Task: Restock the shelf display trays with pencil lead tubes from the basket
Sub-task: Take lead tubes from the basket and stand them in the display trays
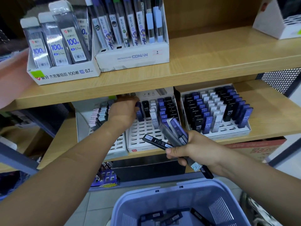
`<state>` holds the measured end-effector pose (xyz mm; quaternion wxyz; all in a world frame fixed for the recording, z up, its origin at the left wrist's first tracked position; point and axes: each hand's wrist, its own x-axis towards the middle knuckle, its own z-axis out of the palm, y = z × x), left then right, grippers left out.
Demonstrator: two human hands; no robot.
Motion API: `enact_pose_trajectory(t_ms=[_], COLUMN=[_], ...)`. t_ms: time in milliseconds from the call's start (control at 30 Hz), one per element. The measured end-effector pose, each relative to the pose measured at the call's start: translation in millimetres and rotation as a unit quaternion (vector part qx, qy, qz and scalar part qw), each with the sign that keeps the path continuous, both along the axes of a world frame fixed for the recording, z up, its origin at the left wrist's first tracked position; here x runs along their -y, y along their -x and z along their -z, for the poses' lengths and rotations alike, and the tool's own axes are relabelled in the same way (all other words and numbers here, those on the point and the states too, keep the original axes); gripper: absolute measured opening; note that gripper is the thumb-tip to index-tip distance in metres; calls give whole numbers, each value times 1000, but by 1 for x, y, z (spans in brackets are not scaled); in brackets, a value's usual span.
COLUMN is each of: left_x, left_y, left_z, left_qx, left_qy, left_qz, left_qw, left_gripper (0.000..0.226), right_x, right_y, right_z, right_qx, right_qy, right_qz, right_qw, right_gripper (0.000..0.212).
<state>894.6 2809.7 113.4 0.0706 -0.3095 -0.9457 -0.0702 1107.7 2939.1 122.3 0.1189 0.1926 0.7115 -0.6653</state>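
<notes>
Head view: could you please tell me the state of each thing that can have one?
left hand: reaching into middle tray, grip hidden.
right hand: grips bundle of tubes.
middle tray: back rows filled, front slots empty.
right tray: mostly filled, front slots empty.
basket: holds loose tubes.

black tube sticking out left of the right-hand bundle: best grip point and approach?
Probably its free upper-left end, pinched across its width, coming from the left. The black tube juts sideways clear of the bundle, while its other end is pinned under the thumb of the right hand.
</notes>
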Motion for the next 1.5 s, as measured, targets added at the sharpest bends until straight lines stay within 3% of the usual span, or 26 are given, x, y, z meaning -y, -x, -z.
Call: enact_pose_trajectory(t_ms=[267, 333, 400, 433, 467, 500, 567, 733, 867, 1033, 1133, 1333, 1500], left_x=[1, 2, 4, 6, 7, 9, 15, 27, 38, 54, 64, 68, 59], left_y=[11, 4, -15, -28, -42, -55, -72, -79, -75, -66, -63, -66, -76], left_z=[12, 4, -12, -22, -32, -42, -49, -44, -47, -46, -46, -44, -40], left_qx=[-81, -69, 56, 184, 319, 408, 471, 512, 527, 521, 524, 541, 552], left_qy=[87, 68, -48, -135, -213, -229, -180, -252, -325, -389, -443, -515, -526], left_qz=[17, 24, 24, 19, 17, 24, 69, 110, 39, -26, -63, -54, -22], left_qw=[993, 995, 997, 973, 923, 883, 861, 814, 784, 759, 725, 663, 646], left_gripper=[26, 24, 26, 26, 28, 33, 44, 27, 11, 9, 8, 16, 15], right_x=[-4, -4, -3, -2, -1, 1, 6, 17, 21, 6, -9, -24, -17], right_y=[-1, 0, 1, 1, 1, 0, 0, -2, -4, -9, -13, -19, -17], right_z=[0, 1, 0, -1, -2, -2, -3, -6, -7, -3, 0, 5, -3], right_qx=[-21, -25, -32, -35, -35, -35, -37, -47, -39, -14, 12, 24, -42], right_qy=[46, 66, 69, 72, 80, 89, 96, 69, 37, -26, -37, 48, 230], right_qz=[28, 38, 35, 34, 34, 32, 14, -18, -37, -59, -21, 89, 158], right_qw=[998, 997, 997, 996, 996, 995, 995, 996, 998, 998, 999, 995, 959], right_gripper=[7, 6, 7, 7, 8, 9, 11, 18, 17, 17, 15, 20, 22])
